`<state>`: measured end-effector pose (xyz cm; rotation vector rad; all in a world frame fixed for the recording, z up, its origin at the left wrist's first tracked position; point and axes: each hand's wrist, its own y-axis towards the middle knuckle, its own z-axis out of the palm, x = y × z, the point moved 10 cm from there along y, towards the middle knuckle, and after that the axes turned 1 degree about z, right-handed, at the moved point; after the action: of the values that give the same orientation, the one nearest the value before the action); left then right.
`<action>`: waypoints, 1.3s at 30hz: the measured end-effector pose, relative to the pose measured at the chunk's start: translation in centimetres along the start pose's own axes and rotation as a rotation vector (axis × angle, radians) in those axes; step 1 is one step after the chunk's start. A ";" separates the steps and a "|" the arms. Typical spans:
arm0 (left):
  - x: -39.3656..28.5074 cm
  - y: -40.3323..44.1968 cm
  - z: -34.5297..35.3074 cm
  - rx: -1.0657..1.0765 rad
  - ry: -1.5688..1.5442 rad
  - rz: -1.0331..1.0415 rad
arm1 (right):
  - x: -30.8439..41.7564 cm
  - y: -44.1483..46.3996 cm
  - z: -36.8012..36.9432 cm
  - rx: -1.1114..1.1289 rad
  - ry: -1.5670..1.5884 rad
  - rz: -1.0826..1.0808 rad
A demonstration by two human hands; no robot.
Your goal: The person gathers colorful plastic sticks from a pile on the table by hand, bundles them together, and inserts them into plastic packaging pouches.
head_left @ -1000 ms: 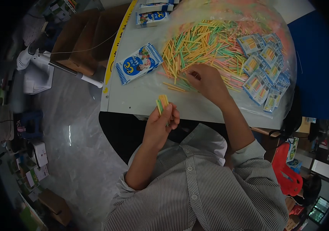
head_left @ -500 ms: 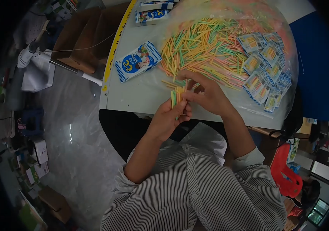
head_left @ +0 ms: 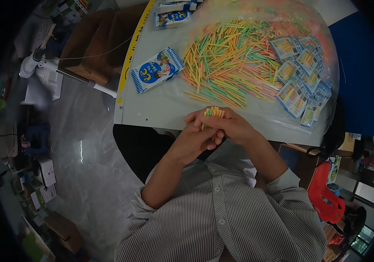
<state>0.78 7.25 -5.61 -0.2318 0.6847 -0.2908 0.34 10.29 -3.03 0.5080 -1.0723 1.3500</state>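
Found left grip [head_left: 192, 142] and right grip [head_left: 238, 126] touching, both closed round one bundle [head_left: 213, 112], with stick ends visible on top. Located bundle just off view centre, toward 2 o'clock, by near edge of worktop [head_left: 152, 105]. Noted pale surface, with yellow strip [head_left: 131, 54] along edge at 11. Recorded loose sticks [head_left: 226, 52] heaped on clear plastic [head_left: 332, 56] at 1, small packets [head_left: 292, 97] overlapping at 2, blue pack [head_left: 149, 72] flat at 11. Observed beyond: brown carton [head_left: 82, 72] at 10, glossy grey floor [head_left: 95, 183] at 8, red chair [head_left: 327, 196] at 4.
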 end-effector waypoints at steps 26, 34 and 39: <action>-14.5 -1.0 -4.7 -0.848 1.779 0.655 | 2.5 -4.9 -6.0 -0.805 -0.524 -0.454; -14.8 -4.0 -1.0 -0.825 1.831 1.111 | 1.9 -5.3 -6.1 -0.786 -0.574 -0.352; -16.4 -5.5 0.5 -0.760 1.217 0.975 | 5.0 -5.8 -5.2 -0.777 -0.524 -0.463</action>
<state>-11.98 7.73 6.01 -0.4054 2.0013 0.8828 6.79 15.98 0.28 0.4822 -1.6676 0.3263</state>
